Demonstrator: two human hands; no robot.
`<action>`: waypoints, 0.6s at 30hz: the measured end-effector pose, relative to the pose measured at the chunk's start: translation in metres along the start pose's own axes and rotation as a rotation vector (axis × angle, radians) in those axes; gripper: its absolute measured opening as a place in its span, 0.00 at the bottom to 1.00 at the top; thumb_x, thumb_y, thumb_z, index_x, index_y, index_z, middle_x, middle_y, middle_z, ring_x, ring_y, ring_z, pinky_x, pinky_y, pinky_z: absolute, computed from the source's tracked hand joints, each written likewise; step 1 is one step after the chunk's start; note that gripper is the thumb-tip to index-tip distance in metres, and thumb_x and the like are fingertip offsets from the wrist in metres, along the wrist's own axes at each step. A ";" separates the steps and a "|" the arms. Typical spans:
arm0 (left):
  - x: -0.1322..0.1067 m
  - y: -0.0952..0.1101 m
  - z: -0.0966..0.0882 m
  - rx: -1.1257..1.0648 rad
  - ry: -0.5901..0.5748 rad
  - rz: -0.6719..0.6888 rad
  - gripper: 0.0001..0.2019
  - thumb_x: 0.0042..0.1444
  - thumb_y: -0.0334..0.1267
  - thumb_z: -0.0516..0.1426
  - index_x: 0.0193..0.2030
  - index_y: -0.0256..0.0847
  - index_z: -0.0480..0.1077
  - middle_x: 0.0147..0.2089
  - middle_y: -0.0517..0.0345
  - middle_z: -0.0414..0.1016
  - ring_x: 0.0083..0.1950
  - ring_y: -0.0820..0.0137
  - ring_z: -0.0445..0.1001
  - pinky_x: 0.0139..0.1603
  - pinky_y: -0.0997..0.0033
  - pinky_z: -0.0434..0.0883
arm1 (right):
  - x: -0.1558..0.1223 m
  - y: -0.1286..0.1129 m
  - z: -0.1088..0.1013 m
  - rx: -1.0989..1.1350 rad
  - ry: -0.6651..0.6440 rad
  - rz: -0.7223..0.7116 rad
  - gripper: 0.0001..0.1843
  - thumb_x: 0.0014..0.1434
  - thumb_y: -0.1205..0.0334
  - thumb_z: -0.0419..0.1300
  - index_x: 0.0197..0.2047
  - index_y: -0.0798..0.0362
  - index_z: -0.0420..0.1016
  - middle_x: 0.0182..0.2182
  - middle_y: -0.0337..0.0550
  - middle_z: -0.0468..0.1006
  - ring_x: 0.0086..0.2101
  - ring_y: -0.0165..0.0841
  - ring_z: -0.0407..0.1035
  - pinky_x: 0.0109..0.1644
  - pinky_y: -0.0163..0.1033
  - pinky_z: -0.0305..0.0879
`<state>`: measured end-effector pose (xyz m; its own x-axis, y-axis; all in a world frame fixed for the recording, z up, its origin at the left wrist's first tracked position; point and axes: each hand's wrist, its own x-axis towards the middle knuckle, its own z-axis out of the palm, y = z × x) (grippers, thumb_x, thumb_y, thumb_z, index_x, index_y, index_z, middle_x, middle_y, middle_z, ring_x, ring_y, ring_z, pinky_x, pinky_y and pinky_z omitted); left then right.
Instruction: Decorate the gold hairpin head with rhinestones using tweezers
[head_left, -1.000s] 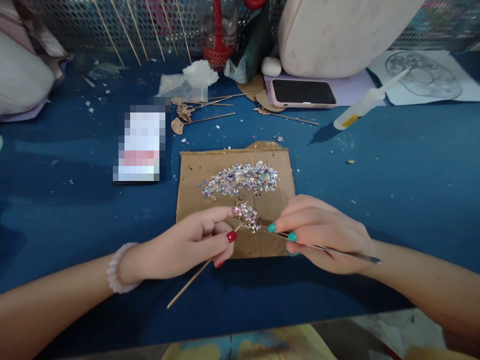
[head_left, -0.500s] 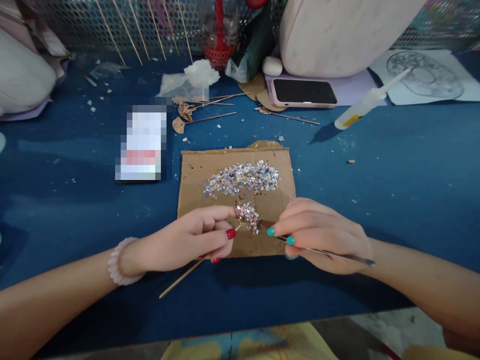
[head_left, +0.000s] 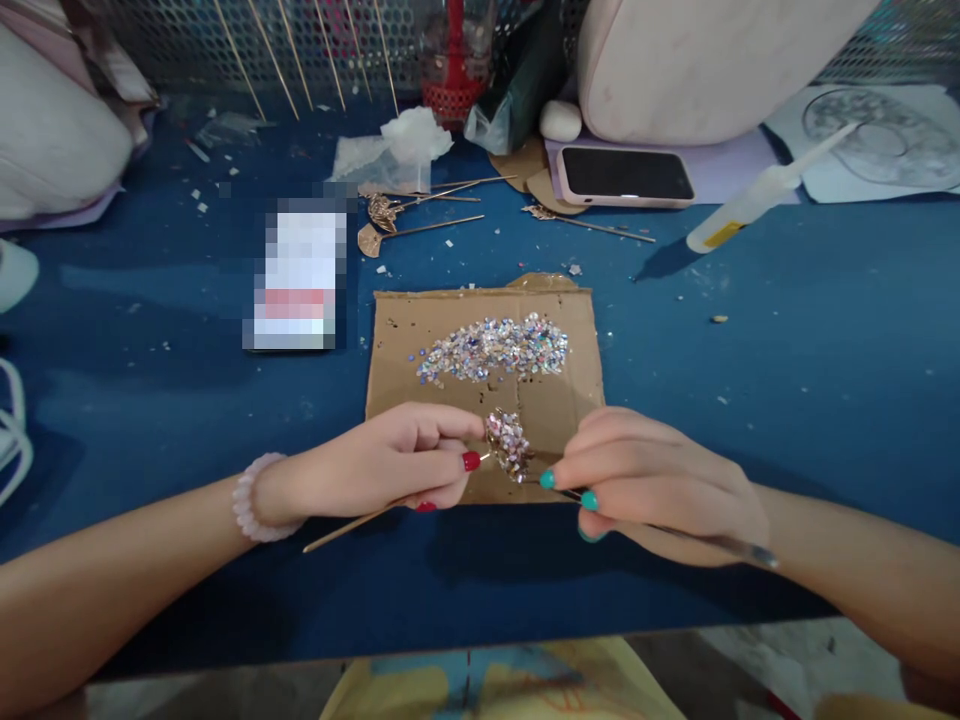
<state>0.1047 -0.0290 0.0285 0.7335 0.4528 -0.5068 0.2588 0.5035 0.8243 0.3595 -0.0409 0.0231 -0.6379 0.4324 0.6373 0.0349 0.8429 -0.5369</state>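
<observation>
My left hand (head_left: 390, 465) pinches a thin wooden stick (head_left: 341, 527) whose head is a small ornament covered in sparkly sequins (head_left: 508, 442). My right hand (head_left: 652, 480) is closed round slim metal tweezers (head_left: 697, 540), their tip touching the ornament's lower right side. Both hands hover over the near edge of a brown cardboard sheet (head_left: 559, 400) on the blue table. A loose pile of shiny sequins (head_left: 491, 348) lies on the cardboard just beyond the ornament.
A blurred card (head_left: 298, 277) lies left of the cardboard. Behind are other gold ornaments on sticks (head_left: 420, 225), crumpled plastic (head_left: 397, 150), a phone (head_left: 626, 175), a glue bottle (head_left: 757, 195), a printed sheet (head_left: 877, 145), skewers (head_left: 300, 55) and a pale rounded object (head_left: 705, 60).
The stick has tilted flatter in my left hand and the ornament has turned slightly. The view has shifted a little, so everything sits slightly to the right.
</observation>
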 end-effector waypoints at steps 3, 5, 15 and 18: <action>0.000 0.000 0.000 -0.007 -0.007 0.012 0.07 0.63 0.35 0.52 0.45 0.36 0.66 0.19 0.72 0.59 0.19 0.80 0.49 0.21 0.77 0.49 | 0.000 0.000 0.001 -0.011 -0.001 0.000 0.04 0.65 0.70 0.60 0.37 0.57 0.70 0.33 0.52 0.83 0.36 0.31 0.77 0.40 0.39 0.79; 0.001 -0.001 -0.001 -0.014 -0.020 0.020 0.07 0.63 0.34 0.51 0.45 0.36 0.66 0.19 0.72 0.59 0.20 0.80 0.49 0.21 0.77 0.49 | -0.001 0.001 0.000 -0.014 -0.007 0.001 0.03 0.65 0.70 0.60 0.37 0.57 0.70 0.34 0.52 0.83 0.36 0.31 0.77 0.40 0.39 0.79; 0.000 -0.001 -0.003 0.024 -0.020 -0.017 0.10 0.65 0.40 0.52 0.47 0.36 0.67 0.19 0.71 0.58 0.19 0.80 0.47 0.19 0.76 0.46 | -0.006 0.002 0.000 -0.010 -0.036 -0.014 0.02 0.63 0.72 0.61 0.40 0.58 0.71 0.36 0.53 0.82 0.39 0.33 0.76 0.43 0.41 0.78; 0.000 -0.001 -0.002 0.026 -0.019 -0.014 0.11 0.66 0.41 0.51 0.47 0.36 0.66 0.19 0.71 0.58 0.19 0.79 0.47 0.19 0.76 0.46 | -0.007 0.002 -0.001 -0.015 -0.055 -0.014 0.03 0.64 0.72 0.60 0.41 0.58 0.71 0.38 0.52 0.82 0.41 0.33 0.75 0.44 0.42 0.78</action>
<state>0.1028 -0.0279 0.0267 0.7414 0.4318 -0.5136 0.2853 0.4900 0.8237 0.3650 -0.0425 0.0180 -0.6800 0.4028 0.6127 0.0373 0.8535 -0.5197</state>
